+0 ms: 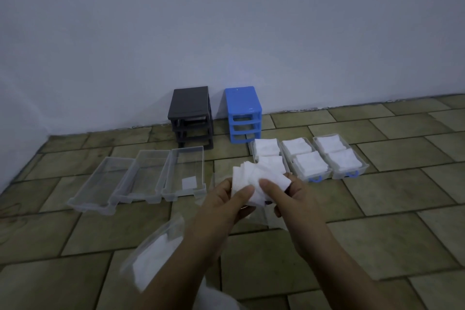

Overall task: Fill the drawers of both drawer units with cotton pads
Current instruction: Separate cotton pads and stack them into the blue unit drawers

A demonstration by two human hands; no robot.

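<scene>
Cotton pads [256, 178] fan between our left hand [227, 205] and right hand [289, 199], both pinching them. Beyond the hands lie three clear drawers [141, 178], one holding a single pad [189, 182]; three pad-filled drawers [310, 158]; one grey unit [190, 113]; one blue unit [243, 113].

Two drawer units [191, 113], six drawers [185, 171], two hands [221, 204].

Tiled floor [377, 221] carries everything here: black drawer unit [191, 113] and blue drawer unit [242, 113] up at 12 o'clock by the wall. Three empty clear drawers [141, 178] sit around 10 o'clock, three pad-filled drawers [324, 156] at 1 o'clock, and a plastic bag of pads [153, 254] at 7 o'clock.
</scene>
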